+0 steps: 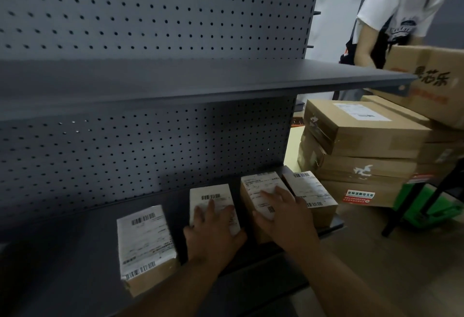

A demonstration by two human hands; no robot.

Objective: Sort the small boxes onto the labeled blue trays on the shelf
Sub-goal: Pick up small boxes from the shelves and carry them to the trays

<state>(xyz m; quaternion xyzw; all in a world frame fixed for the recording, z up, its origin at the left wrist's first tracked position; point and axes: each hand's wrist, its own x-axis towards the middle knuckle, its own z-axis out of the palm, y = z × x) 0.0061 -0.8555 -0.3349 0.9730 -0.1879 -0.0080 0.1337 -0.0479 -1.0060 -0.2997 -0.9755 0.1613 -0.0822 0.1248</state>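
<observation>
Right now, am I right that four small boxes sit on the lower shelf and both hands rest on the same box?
Not quite: in the head view the left hand rests on the second box from the left, the right hand on the third box. The rest holds.

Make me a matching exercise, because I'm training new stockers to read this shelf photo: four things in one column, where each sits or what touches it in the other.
Things:
1. left-end small box
2. second small box
3. third small box
4. stack of cartons

States:
A. under the right hand
B. off the shelf, to its right
C. under the left hand
D. on the shelf, touched by neither hand

Pairs: 1-D, 2-C, 3-A, 4-B
</observation>
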